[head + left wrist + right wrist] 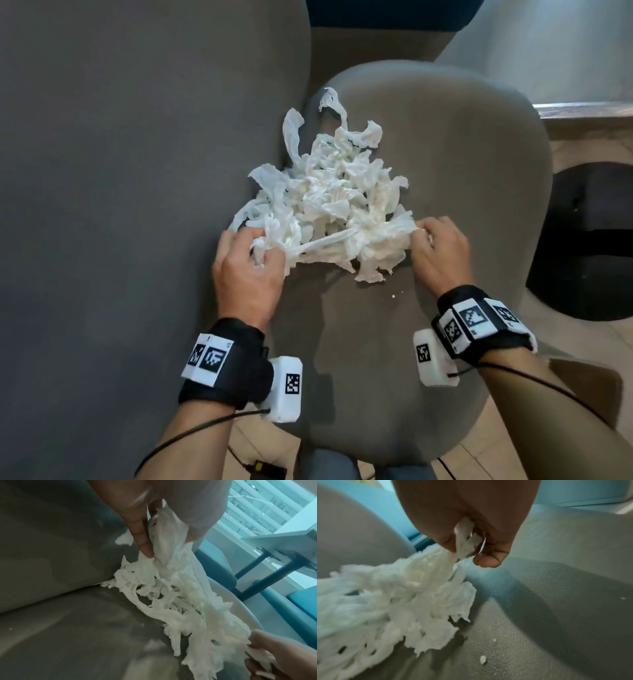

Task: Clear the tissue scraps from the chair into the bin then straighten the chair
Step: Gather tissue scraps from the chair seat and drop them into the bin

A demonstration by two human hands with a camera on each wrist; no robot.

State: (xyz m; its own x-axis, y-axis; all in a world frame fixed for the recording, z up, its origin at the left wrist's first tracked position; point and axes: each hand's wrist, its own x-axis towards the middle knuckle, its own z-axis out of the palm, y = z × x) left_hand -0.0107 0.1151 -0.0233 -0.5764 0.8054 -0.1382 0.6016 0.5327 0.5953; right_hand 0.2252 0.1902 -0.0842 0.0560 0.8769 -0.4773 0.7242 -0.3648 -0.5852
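Observation:
A tangled heap of white tissue scraps (335, 198) lies on the grey chair seat (455, 164), against the tall grey backrest (137, 171) on the left. My left hand (253, 253) grips the heap's near left edge with curled fingers; the left wrist view shows tissue scraps (173, 566) bunched in its palm. My right hand (431, 240) pinches the near right edge, and the right wrist view shows tissue scraps (412, 595) trailing from its fingers (488, 559). A twisted strand stretches between the two hands. Small white crumbs (482, 659) sit on the seat.
A dark round opening, possibly the bin (589, 240), stands on the floor right of the chair. A teal seat (216, 568) and a white table with dark legs (278, 543) lie beyond the chair. Wood flooring (582, 428) shows at the lower right.

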